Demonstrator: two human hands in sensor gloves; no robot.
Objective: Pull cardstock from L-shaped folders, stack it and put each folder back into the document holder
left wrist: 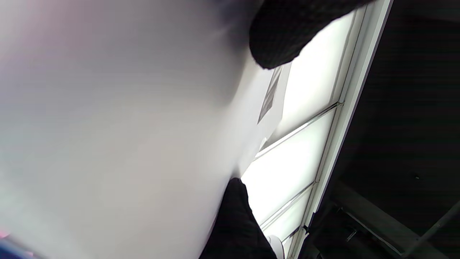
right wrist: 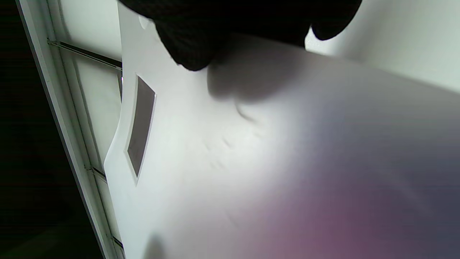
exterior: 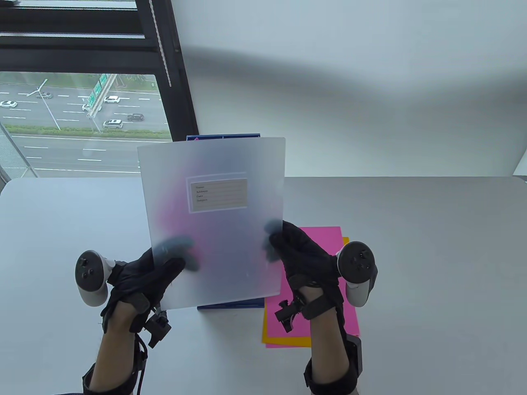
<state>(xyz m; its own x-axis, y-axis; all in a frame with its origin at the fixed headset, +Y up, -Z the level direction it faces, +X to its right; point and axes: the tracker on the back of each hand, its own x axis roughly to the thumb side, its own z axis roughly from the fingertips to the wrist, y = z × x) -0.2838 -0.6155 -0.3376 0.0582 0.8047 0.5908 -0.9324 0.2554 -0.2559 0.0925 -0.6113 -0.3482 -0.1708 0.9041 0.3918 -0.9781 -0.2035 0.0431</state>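
Note:
A frosted translucent L-shaped folder (exterior: 214,222) with a label box stands upright in front of the camera. My left hand (exterior: 164,263) grips its lower left edge, and my right hand (exterior: 280,242) grips its right edge; fingertips show blurred through the plastic. Behind and below it stands the blue document holder (exterior: 230,305), and a pink blur shows through the folder. Pink cardstock (exterior: 321,236) lies stacked on an orange sheet (exterior: 288,340) on the table to the right. The left wrist view shows the folder (left wrist: 107,126) between gloved fingers (left wrist: 284,32); the right wrist view shows the folder (right wrist: 251,162) under fingers (right wrist: 201,36).
The grey table (exterior: 432,255) runs up to a white wall behind. A dark-framed window (exterior: 82,103) overlooking a road lies at the back left. The cardstock stack lies partly under my right wrist.

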